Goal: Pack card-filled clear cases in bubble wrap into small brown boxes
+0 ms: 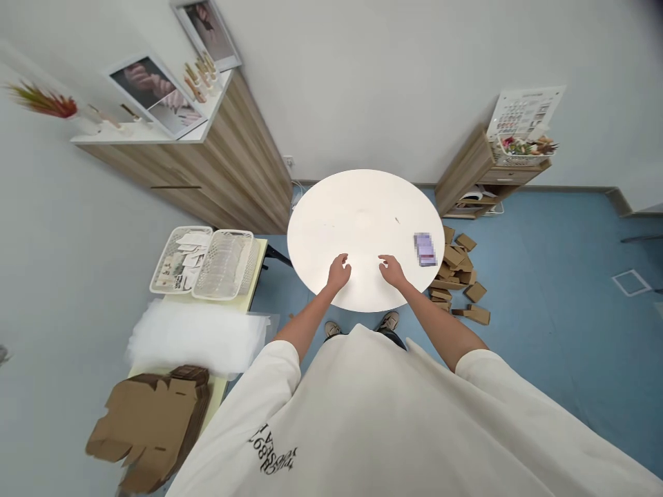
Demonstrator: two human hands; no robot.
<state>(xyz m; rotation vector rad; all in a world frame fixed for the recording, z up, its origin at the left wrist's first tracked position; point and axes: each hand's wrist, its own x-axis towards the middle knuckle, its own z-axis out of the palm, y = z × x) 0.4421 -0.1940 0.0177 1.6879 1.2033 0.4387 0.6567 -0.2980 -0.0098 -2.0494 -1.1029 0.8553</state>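
Observation:
My left hand point(339, 271) is held over the near part of a round white table point(357, 200), its fingers curved and apart with nothing in them. Across from it, my right hand point(392, 270) has the same loosely curled shape, also holding nothing. A gap of bare tabletop lies between the two. To the right of my right hand, a purple pixelated rectangular item point(425, 249) lies by the table's edge. Farther back on the tabletop is a tiny dark sliver point(397, 220), too small to name.
At left, a side table carries white plastic baskets point(222, 266), translucent plastic sheets point(199, 338) and flat brown cardboard blanks point(150, 421). Small cardboard boxes point(456, 259) lie on the floor at right. A wooden cabinet point(243, 138) and a small shelf unit point(484, 166) stand behind.

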